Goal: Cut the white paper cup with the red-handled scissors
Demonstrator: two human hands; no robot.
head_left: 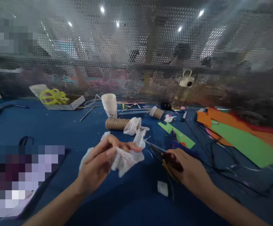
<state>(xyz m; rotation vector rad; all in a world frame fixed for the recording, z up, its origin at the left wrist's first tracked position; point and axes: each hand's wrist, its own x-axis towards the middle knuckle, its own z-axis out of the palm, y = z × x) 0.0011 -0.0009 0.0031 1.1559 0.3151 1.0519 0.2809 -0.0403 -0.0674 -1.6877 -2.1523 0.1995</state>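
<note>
My left hand (98, 163) pinches a crumpled piece of white tissue paper (124, 158) above the blue table (56, 131), fingers closed on it. My right hand (188, 171) rests on the table to the right, wrapped round the dark handles of a pair of scissors (162, 153) whose blades point left toward the tissue. A small white scrap (162, 188) lies on the table between my wrists. More crumpled tissue (133, 125) lies just beyond, beside a roll of brown twine (116, 124).
A stack of white paper cups (109, 105) stands behind the twine. Green and orange paper sheets (240, 135) lie at right, with a green strip (176, 135) nearer. Yellow scissors (52, 96) rest in a box at back left. A perforated screen (136, 56) closes the far edge.
</note>
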